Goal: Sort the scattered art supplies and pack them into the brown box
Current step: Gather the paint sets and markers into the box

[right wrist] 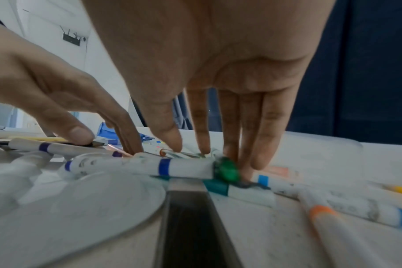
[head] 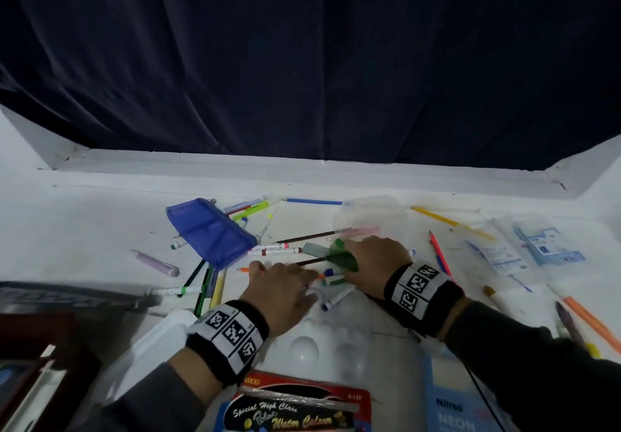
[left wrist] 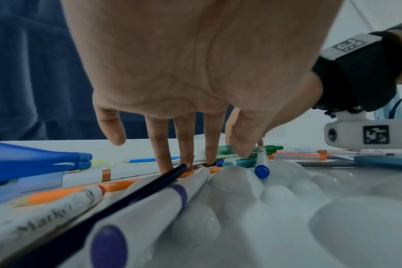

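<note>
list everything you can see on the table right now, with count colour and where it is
pencil pouch: one, blue, far left of the pile
markers and pencils: many, mixed colours, scattered across the middle and right
purple-capped marker: one, white, below the left wrist
green-capped marker: one, white, at the right fingertips
paint palette: one, white, near edge between the wrists
water colour box: one, red and black, nearest edge
clear packets: several, far right
lilac tube: one, left, apart from the pile
curtain: dark blue, behind the table
left hand: fingers straight, tips down on the pile
right hand: fingers straight, tips down on the pile
</note>
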{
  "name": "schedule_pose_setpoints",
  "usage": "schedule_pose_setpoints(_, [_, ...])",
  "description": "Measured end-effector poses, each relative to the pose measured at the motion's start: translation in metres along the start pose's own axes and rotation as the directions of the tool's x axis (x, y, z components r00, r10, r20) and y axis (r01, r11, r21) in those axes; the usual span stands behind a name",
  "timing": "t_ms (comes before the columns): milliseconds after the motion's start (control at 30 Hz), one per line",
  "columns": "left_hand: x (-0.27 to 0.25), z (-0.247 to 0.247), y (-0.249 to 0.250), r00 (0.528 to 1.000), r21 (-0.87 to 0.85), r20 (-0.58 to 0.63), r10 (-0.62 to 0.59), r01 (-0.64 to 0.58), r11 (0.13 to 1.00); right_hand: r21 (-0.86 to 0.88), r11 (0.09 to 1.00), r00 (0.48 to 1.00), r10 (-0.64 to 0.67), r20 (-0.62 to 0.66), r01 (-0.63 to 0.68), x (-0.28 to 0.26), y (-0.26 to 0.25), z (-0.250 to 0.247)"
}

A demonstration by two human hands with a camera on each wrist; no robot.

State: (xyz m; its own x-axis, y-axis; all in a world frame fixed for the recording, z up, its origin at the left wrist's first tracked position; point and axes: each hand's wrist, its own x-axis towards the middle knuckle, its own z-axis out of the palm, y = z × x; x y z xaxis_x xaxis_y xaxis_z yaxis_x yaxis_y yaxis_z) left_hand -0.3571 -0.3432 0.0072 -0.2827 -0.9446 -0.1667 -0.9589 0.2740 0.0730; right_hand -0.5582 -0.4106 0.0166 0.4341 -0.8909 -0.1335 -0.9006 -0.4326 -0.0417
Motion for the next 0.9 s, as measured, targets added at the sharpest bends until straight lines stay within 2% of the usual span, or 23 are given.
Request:
schedule_pose_setpoints(67, [0.001,-0.002,0.003,1.0,0.007,0.001,0.0,0.0,1.0,0.046,0.999,1.0,0.003,-0.026,-0.002,-0.009,0.005,0.0])
schedule_pose_setpoints(167, [0.006,-0.007,0.007,0.999,-0.003,0.032,-0.024,0.024,1.0,0.178,0.981,0.99,0.095,-0.1,-0.076,-0.027,0.02,-0.002])
schedule_pose_setpoints(267, [0.019,-0.01,0.011,0.998,0.005,0.065,-0.025,0.025,1.0,0.275,0.944,0.947,0.246,-0.209,-0.184,-0.045,0.04,-0.002])
schedule_pose_setpoints(367, [0.034,-0.012,0.021,0.998,0.045,0.07,-0.002,-0.002,0.999,0.296,0.916,0.904,0.349,-0.247,-0.273,-0.063,0.054,0.001])
schedule_pose_setpoints(567, [0.051,-0.009,0.029,0.998,0.098,0.064,-0.005,-0.001,0.995,0.214,0.887,0.869,0.45,-0.207,-0.409,-0.093,0.065,0.0])
schedule_pose_setpoints(733, [0.056,-0.01,0.028,1.0,0.037,-0.004,-0.004,0.004,0.999,0.114,0.908,0.911,0.41,-0.038,-0.404,-0.103,0.054,0.008])
schedule_pose_setpoints(900, [0.049,-0.015,0.03,1.0,0.016,-0.017,0.016,-0.015,1.0,0.085,0.93,0.934,0.358,-0.003,-0.357,-0.103,0.045,0.01])
